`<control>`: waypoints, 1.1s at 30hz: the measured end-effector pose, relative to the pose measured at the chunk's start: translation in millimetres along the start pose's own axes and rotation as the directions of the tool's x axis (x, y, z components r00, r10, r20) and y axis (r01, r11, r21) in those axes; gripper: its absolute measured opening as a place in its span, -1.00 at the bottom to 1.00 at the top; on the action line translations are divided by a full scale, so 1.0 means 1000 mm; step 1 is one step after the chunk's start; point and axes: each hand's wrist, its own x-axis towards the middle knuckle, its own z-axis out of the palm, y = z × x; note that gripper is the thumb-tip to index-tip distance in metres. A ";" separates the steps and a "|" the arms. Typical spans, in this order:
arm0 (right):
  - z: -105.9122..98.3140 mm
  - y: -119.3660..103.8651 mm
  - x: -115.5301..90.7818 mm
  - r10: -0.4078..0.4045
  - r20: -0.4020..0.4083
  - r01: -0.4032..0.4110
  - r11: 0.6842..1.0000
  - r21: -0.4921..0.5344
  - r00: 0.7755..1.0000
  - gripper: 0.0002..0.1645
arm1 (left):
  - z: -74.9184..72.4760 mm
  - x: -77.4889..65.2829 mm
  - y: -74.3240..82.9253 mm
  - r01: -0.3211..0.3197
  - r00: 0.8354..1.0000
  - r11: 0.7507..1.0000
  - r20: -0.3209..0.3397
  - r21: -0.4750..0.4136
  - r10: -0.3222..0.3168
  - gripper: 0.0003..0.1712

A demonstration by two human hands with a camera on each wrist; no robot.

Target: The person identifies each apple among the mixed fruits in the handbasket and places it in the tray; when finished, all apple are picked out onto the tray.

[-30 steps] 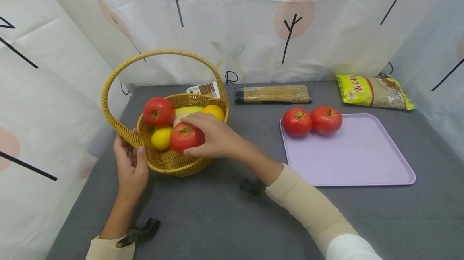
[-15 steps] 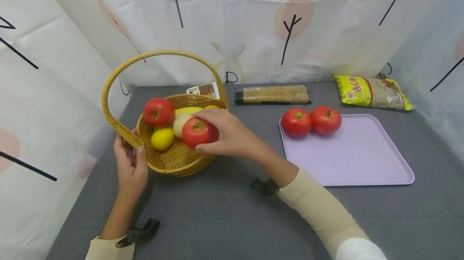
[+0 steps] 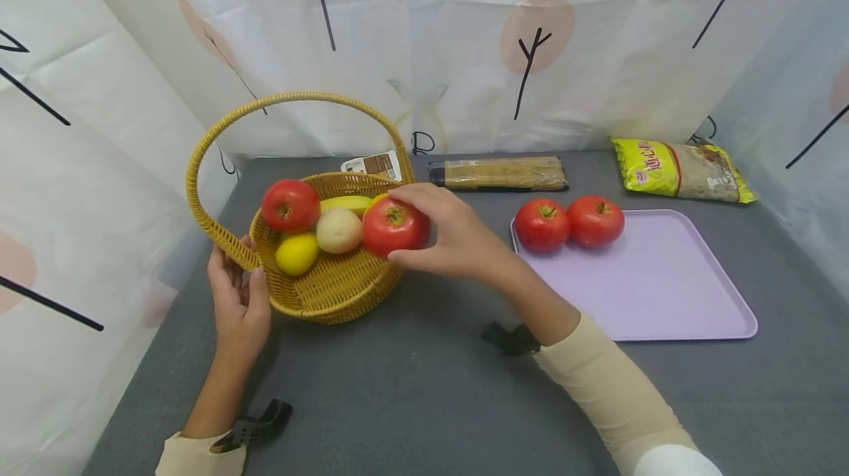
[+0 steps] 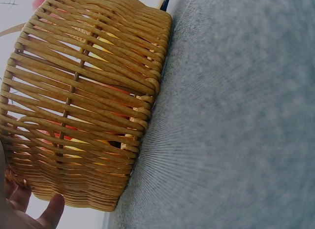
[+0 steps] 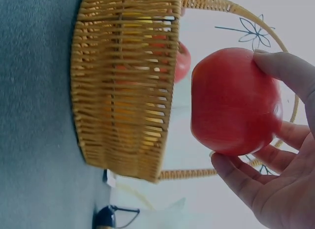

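A red apple (image 3: 396, 228) is gripped between the thumb and fingers of my right hand (image 3: 458, 236), above the right rim of a woven basket (image 3: 332, 314). In the right wrist view the held apple (image 5: 236, 101) shows beside the basket's rim, apart from it. My left hand (image 3: 239, 306) holds the basket's left side where the handle meets the rim. Inside lie another red apple (image 3: 290, 205), a yellow lemon (image 3: 297, 253), a pale round fruit (image 3: 339, 231) and a yellow banana-like fruit (image 3: 346, 203). Part of a yellow-orange fruit is hidden behind the held apple.
Two red apples (image 3: 542, 225) sit at the left back corner of a lilac tray (image 3: 663, 277) on the right. Behind it lies a yellow food bag (image 3: 683, 169). A wrapped bundle of thin sticks (image 3: 500, 173) and a small brown-and-white packet (image 3: 378, 165) lie along the back.
My right hand has lifted the red apple from inside the basket and carried it rightward to the rim, uncovering the pale round fruit. The left hand and the basket have stayed put.
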 end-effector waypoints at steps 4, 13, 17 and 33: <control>-0.009 0.002 -0.005 0.025 -0.016 -0.025 1.000 -0.017 1.000 -0.17 | 0.000 0.000 0.000 0.003 1.000 1.000 -0.004 0.005 -0.003 -0.25; -0.031 0.011 -0.019 0.043 -0.081 -0.046 0.999 -0.028 0.996 -0.14 | -0.002 0.000 -0.004 0.015 1.000 0.999 -0.010 -0.030 -0.015 -0.24; -0.041 0.016 -0.025 0.042 -0.116 -0.046 0.998 -0.036 0.992 -0.14 | -0.002 -0.001 -0.005 0.007 1.000 0.999 -0.008 -0.032 -0.007 -0.24; -0.076 0.035 -0.054 0.200 -0.186 -0.209 0.977 -0.031 0.962 -0.11 | -0.001 -0.002 -0.005 -0.014 1.000 1.000 -0.009 0.004 0.014 -0.24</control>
